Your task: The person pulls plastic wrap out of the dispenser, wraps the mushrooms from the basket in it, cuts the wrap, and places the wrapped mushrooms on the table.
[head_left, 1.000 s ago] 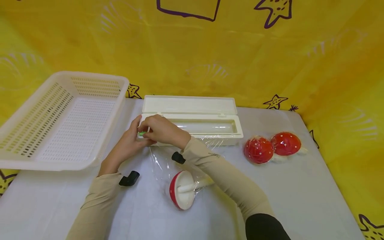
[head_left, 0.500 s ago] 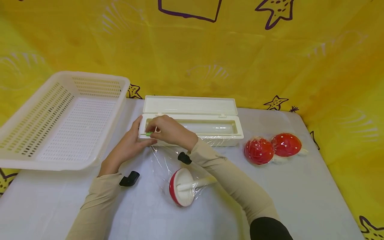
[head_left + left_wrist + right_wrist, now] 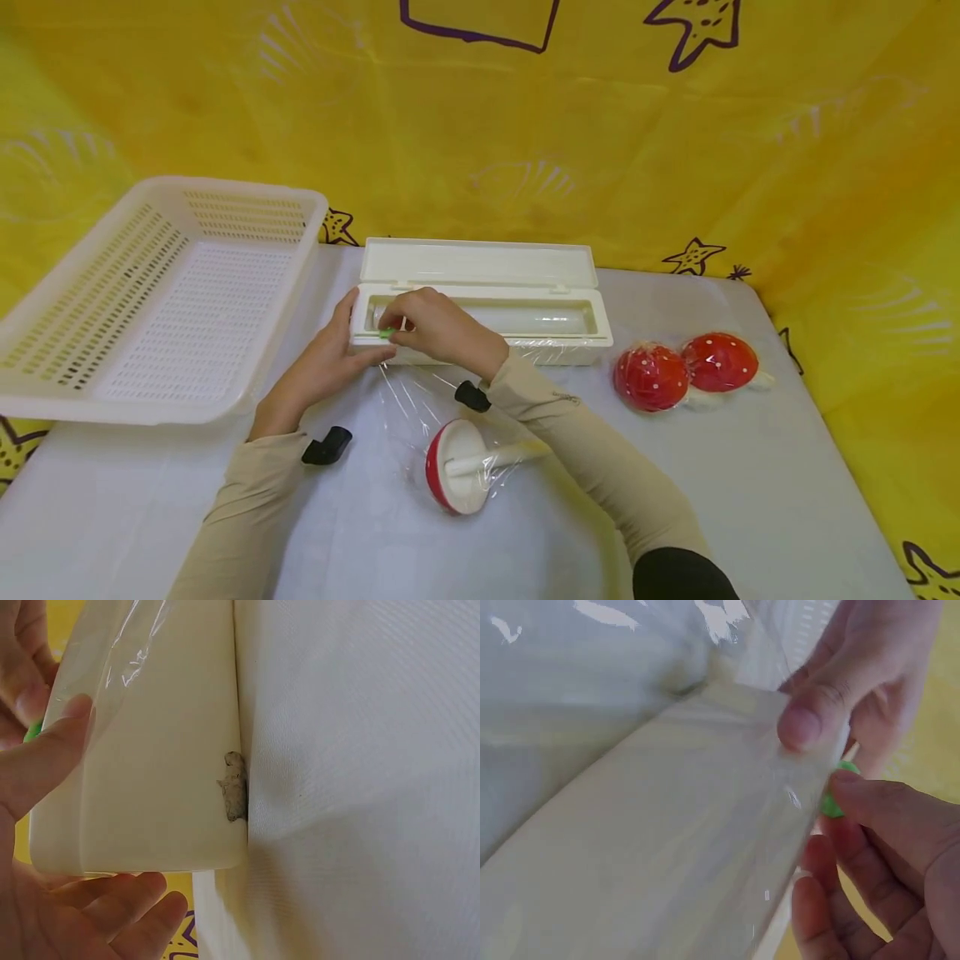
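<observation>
A white cling film dispenser lies at the back with its lid raised and a roll inside. My left hand grips its left end, thumb on the front face, as the left wrist view shows. Between thumb and forefinger, my right hand pinches a small green slide cutter on the front edge. Clear film hangs from that edge over the table. Under the film lies a mushroom-shaped piece with a red cap and white stem, on its side.
A large white plastic basket stands at the left. To the right lie two red, white-dotted mushroom pieces in clear wrap. A yellow patterned cloth hangs behind the white-covered table.
My right hand has slid the green cutter rightward along the dispenser's front edge. My left hand stays at the left end. The loose mushroom piece has shifted slightly toward the dispenser.
</observation>
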Motion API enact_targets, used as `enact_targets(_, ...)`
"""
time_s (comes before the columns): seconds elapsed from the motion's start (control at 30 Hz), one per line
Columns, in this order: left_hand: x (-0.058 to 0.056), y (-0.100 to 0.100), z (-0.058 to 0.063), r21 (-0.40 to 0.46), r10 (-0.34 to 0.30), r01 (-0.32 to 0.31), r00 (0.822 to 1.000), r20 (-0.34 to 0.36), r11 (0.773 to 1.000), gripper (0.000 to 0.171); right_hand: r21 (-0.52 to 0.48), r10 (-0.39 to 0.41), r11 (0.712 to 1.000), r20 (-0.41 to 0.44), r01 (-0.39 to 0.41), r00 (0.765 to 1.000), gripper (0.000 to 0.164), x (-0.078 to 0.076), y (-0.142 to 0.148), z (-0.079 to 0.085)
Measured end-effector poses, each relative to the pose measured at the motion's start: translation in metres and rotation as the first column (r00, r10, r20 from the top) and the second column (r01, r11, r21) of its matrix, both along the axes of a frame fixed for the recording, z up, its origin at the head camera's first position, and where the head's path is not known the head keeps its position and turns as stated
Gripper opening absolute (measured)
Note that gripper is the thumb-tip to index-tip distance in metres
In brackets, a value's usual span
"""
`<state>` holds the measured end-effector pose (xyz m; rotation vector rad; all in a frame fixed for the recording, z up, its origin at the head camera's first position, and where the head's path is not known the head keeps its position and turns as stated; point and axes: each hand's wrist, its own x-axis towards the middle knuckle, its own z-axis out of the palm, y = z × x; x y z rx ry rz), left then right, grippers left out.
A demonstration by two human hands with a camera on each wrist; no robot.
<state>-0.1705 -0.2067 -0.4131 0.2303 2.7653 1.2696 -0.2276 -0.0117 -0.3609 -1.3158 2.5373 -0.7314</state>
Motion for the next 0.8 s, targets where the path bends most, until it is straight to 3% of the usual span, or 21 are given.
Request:
enact_targets(0.5, 0.001, 0.001, 0.001, -0.010, 0.015, -0.015, 0.999, 0.033, 1.000, 0.107, -0.047, -0.107, 0.993, 0.053, 0.110, 0.993, 0.016, -0.001, 0.066, -0.005)
enact_targets(0.8, 0.002, 0.002, 0.003, -0.014, 0.012, -0.011, 1.000, 0.029, 1.000, 0.108, -0.069, -0.152, 0.986, 0.037, 0.154, 0.988, 0.016, 0.001, 0.097, -0.008)
